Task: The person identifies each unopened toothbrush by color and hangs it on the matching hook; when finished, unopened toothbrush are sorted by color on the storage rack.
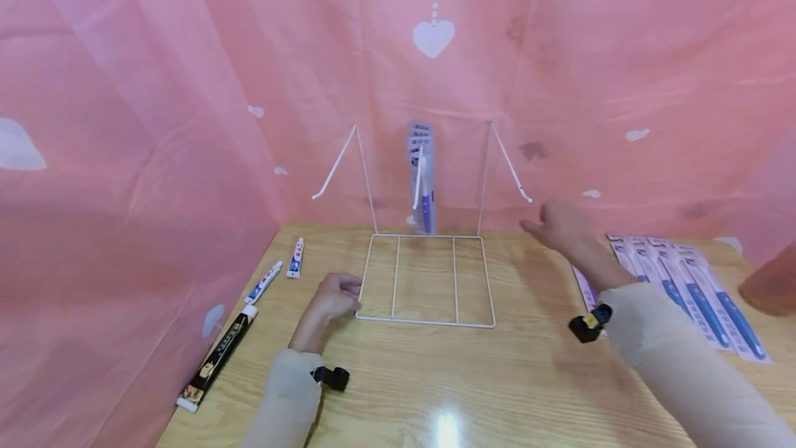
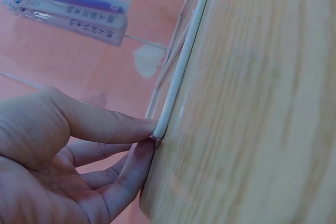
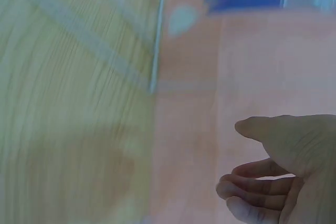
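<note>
Rack: the white wire rack (image 1: pixel 425 322) is stood on the desk (image 1: pixel 435 372) before the pink cloth, its base laid flat.
Left hand: the front left corner of the base is pinched between thumb and finger by the left hand (image 1: pixel 336 296); this light hold is best kept low, so that the frame is steadied without being lifted.
Right hand: nothing is held by the right hand (image 1: pixel 562 227); it is raised beside the right hook (image 1: pixel 506 156), thumb out, fingers loosely bent. The hook tip should be given room, lest the rack be knocked.
Hung packs: toothbrush packs (image 1: pixel 428 192) are carried one behind another on the middle hook; any added pack is best slid on straight by its top hole.
Loose packs: more toothbrushes (image 1: pixel 696 289) are laid at the right; each should be lifted singly.
</note>
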{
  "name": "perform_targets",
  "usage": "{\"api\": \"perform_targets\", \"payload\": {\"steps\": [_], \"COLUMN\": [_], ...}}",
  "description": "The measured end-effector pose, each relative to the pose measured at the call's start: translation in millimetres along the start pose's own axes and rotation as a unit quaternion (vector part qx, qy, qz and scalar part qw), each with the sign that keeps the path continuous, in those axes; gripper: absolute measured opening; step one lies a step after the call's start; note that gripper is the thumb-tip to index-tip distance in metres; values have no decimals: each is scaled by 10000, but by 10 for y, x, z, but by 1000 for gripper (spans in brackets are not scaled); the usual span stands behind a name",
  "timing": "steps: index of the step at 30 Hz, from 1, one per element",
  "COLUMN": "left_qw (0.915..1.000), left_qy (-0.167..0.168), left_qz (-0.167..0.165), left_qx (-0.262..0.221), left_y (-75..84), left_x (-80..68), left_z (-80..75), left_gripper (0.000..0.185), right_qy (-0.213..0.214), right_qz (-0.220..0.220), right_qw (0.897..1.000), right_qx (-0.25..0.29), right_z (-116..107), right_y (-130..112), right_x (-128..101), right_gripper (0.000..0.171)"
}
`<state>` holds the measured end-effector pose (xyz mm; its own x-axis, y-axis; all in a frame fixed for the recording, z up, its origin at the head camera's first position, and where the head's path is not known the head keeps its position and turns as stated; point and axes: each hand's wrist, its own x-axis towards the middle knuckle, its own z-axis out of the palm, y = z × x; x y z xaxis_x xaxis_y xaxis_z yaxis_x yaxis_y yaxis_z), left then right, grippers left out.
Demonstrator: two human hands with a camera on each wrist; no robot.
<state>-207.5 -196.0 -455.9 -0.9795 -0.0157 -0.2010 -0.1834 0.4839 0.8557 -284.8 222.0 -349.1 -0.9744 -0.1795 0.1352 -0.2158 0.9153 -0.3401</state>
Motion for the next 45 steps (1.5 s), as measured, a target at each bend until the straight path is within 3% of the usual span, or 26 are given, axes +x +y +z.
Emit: {"api": "perform_targets", "payload": {"steps": [5, 9, 17, 24, 32, 37, 45], "left_qw": [10000, 10000, 9999, 10000, 9999, 9999, 9995], "left_qy": [68, 72, -39, -31, -20, 36, -151], "left_qz": [46, 26, 93, 34, 77, 103, 238], "left_qx": [37, 18, -104, -76, -74, -66, -139], "left_y": [-31, -45, -61, -51, -61, -61, 13], "left_x": [-22, -41, -36, -27, -38, -19, 14], "left_z": [-28, -32, 4, 8, -12, 14, 151], "left_gripper": [50, 49, 52, 51, 50, 50, 50], "right_qy": [-186, -314, -370, -693, -528, -495, -629], "right_qz": [465, 558, 704, 983, 976, 944, 796], "right_qw": [9984, 9976, 9967, 9927, 9938, 9943, 9945], "right_qx": [-251, -255, -140, -19, 73, -15, -253], "right_z": [31, 71, 187, 355, 496, 492, 387], "right_y": [636, 901, 1067, 1179, 1235, 1265, 1353], "right_x": [-35, -54, -45, -78, -48, -27, -154], "right_gripper": [48, 44, 45, 38, 30, 30, 28]}}
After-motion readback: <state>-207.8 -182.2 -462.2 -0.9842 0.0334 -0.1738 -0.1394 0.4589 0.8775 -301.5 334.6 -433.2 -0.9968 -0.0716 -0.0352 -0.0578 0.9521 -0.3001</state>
